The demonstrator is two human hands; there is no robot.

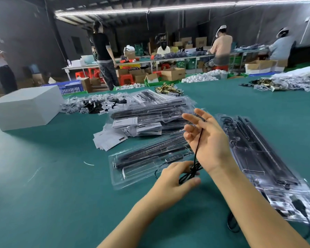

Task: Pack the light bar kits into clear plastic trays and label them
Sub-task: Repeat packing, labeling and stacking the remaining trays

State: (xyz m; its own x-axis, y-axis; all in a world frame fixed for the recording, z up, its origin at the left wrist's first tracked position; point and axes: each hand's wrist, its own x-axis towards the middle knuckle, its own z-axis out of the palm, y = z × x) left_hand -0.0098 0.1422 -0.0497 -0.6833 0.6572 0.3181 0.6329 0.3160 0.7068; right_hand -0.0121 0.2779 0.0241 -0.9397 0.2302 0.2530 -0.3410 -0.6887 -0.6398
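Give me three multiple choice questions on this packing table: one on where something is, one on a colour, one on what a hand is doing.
1. Where is the white box?
A. far left of the table
B. between the hands
C. on the tray stack

2. What colour is the table surface?
A. red
B. teal green
C. yellow

3. What is the left hand doing?
A. lying flat on the table
B. pinching the black cable
C. holding a label

Answers: 1 A, it stands at the left edge. 2 B, teal cloth all round. 3 B, the cable loops sit in its grip, running up across the right hand.
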